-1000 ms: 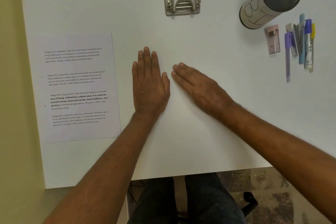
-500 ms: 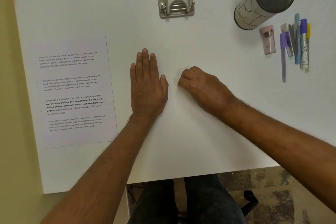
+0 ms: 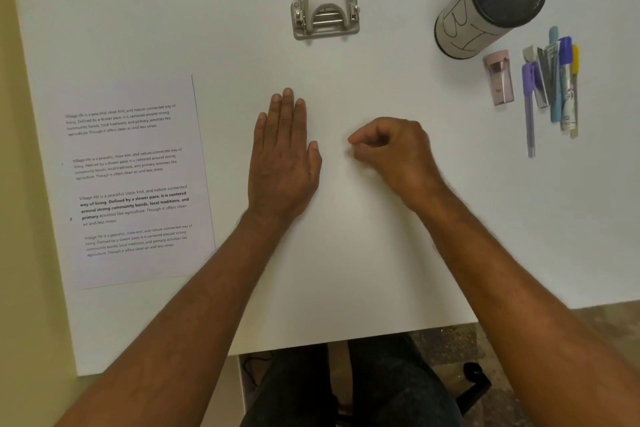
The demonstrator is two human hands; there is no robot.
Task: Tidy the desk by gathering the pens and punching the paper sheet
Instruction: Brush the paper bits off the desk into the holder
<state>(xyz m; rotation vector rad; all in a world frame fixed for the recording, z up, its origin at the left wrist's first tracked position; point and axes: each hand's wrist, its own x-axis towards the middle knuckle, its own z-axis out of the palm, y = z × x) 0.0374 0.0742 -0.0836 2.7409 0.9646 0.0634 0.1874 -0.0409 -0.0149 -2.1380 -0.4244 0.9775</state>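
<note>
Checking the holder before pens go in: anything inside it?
Cannot tell. The holder stands upright with a dark mesh-like top; its inside is not visible. The pens lie on the desk beside it.

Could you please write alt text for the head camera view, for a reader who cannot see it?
A person's left hand lies flat on a white desk while the right hand curls empty beside it. A printed paper sheet lies left, a hole punch ahead, pens and a cylindrical holder right.
</note>
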